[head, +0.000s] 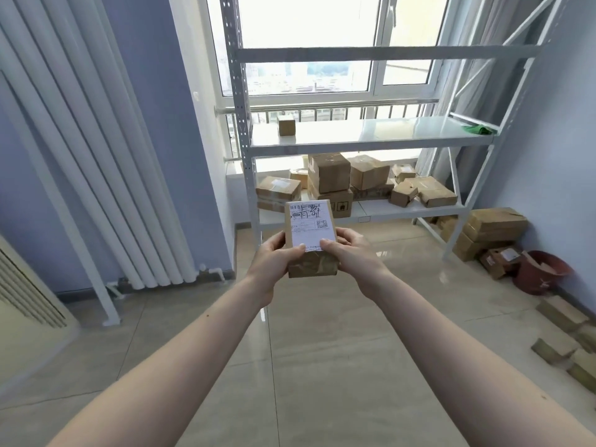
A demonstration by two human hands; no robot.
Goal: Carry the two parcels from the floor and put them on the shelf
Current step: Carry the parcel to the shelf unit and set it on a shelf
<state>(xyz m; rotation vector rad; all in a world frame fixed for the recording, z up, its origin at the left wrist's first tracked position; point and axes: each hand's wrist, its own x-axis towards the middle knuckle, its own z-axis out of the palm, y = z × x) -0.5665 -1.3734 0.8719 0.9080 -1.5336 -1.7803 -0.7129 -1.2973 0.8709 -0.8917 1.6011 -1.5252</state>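
Observation:
I hold a small brown cardboard parcel point(311, 233) with a white shipping label on top, out in front of me at arm's length. My left hand point(272, 261) grips its left side and my right hand point(350, 253) grips its right side, thumbs on the label. Ahead stands a white metal shelf point(371, 145) before the window. Its middle level carries one small brown box point(286, 125) at the left and a green item point(479, 129) at the right. The lower level is piled with several cardboard boxes point(354, 182).
More cardboard boxes point(490, 233) and a red bucket point(541, 272) sit on the floor right of the shelf. Flattened cardboard pieces point(567, 337) lie along the right wall. White pipes point(96, 175) lean against the left wall. Tiled floor stretches between me and the shelf.

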